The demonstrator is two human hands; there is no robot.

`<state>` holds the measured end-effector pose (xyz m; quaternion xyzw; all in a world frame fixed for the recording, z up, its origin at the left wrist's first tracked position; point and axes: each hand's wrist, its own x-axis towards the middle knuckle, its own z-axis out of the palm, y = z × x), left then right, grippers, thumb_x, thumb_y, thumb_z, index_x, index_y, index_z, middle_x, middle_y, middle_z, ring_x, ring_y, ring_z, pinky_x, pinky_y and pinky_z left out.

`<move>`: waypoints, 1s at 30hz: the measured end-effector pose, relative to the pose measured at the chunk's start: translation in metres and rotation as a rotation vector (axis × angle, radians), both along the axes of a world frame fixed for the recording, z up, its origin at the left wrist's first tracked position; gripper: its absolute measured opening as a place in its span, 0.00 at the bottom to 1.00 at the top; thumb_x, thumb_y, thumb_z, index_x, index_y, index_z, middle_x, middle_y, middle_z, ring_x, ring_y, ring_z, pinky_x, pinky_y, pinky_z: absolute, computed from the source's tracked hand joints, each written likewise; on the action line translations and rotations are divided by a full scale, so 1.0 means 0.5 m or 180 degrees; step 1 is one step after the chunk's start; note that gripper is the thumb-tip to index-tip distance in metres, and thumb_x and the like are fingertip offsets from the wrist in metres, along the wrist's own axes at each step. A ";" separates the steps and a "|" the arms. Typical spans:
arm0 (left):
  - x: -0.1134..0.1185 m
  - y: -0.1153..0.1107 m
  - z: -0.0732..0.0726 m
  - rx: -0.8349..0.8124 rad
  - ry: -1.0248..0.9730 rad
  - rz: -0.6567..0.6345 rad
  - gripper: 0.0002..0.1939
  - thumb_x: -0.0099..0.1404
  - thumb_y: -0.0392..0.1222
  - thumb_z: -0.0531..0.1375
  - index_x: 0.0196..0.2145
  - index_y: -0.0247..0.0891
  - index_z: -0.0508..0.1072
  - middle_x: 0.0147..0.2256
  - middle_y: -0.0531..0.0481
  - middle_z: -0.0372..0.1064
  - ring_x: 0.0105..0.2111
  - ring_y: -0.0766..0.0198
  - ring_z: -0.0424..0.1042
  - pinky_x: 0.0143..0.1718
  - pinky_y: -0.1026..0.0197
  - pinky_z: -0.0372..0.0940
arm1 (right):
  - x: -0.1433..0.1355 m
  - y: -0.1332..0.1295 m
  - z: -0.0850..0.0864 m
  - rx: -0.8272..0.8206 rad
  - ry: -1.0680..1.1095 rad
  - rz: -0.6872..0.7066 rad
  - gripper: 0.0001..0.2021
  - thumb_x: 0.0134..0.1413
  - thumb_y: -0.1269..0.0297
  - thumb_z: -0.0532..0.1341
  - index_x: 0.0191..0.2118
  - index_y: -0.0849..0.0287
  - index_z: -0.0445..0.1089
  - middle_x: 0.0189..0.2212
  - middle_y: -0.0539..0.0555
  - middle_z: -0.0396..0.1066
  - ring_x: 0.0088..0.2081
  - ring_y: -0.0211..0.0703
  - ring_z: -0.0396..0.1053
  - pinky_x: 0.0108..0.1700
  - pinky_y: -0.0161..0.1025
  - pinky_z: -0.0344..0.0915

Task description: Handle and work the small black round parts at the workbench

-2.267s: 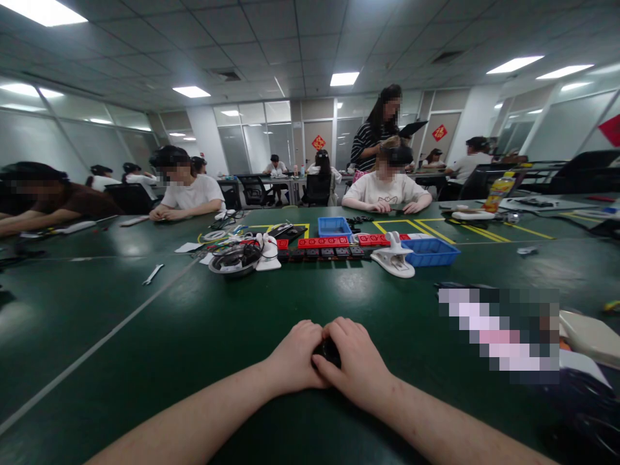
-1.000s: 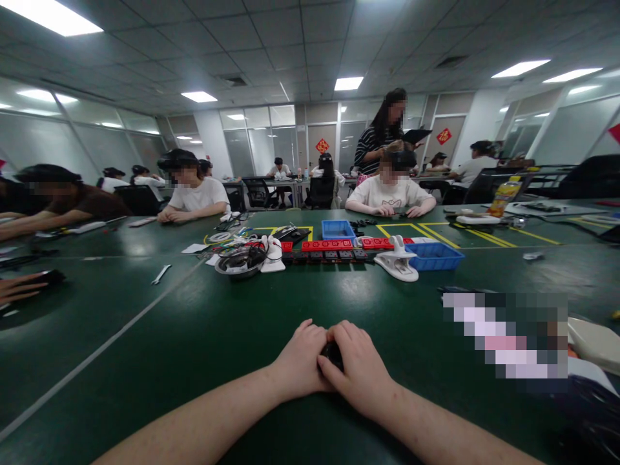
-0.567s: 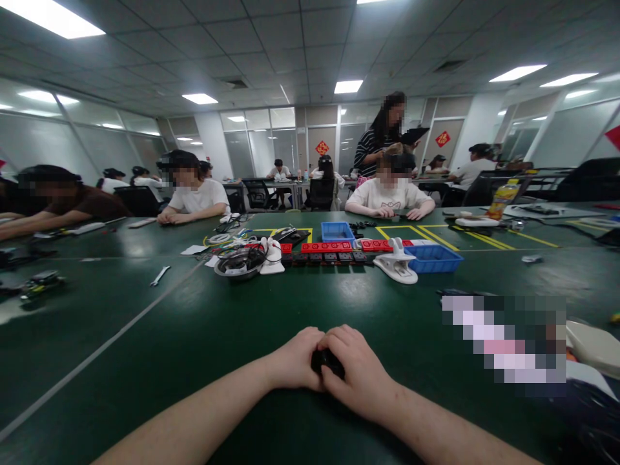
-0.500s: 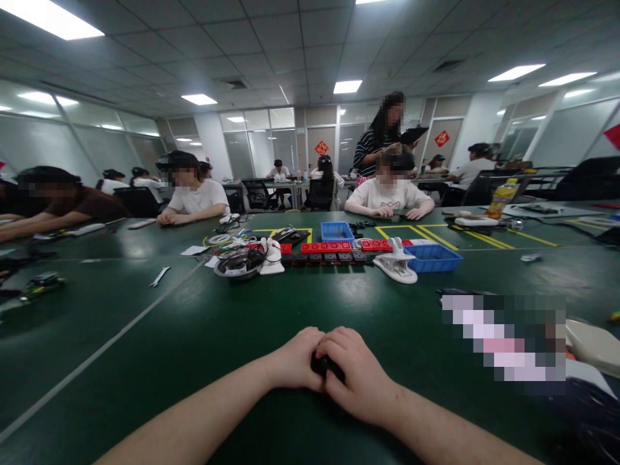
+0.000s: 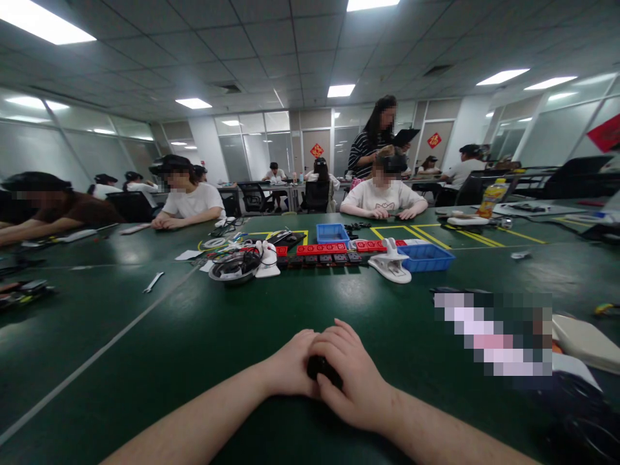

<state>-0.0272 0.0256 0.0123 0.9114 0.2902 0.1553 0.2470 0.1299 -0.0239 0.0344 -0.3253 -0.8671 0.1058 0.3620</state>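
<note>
Close together over the green table (image 5: 217,342), both hands meet around a small, smooth black object (image 5: 325,371) whose kind I cannot make out. My right hand (image 5: 351,378) curves over its top and near side, thumb below it and fingers bent across. From the left, my left hand (image 5: 290,363) is closed against the same object. Its fingertips are hidden behind the object and my right hand.
Ahead lie red and black power strips (image 5: 323,249), a white clip stand (image 5: 391,261), blue bins (image 5: 426,257) and a bowl of cables (image 5: 236,266). A wrench (image 5: 154,282) lies left; a drink bottle (image 5: 492,199) stands right. Several people sit around, one person (image 5: 372,142) stands.
My right hand's fingers have lifted and spread a little, and more of the black object shows. The whole view has shifted slightly.
</note>
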 end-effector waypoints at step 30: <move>0.009 -0.005 -0.003 0.0284 0.0117 0.0456 0.17 0.45 0.43 0.64 0.34 0.38 0.66 0.34 0.52 0.66 0.36 0.58 0.65 0.49 0.52 0.54 | -0.004 0.020 -0.016 -0.0363 -0.0240 -0.0497 0.08 0.40 0.73 0.54 0.31 0.60 0.63 0.32 0.54 0.64 0.35 0.43 0.60 0.39 0.42 0.59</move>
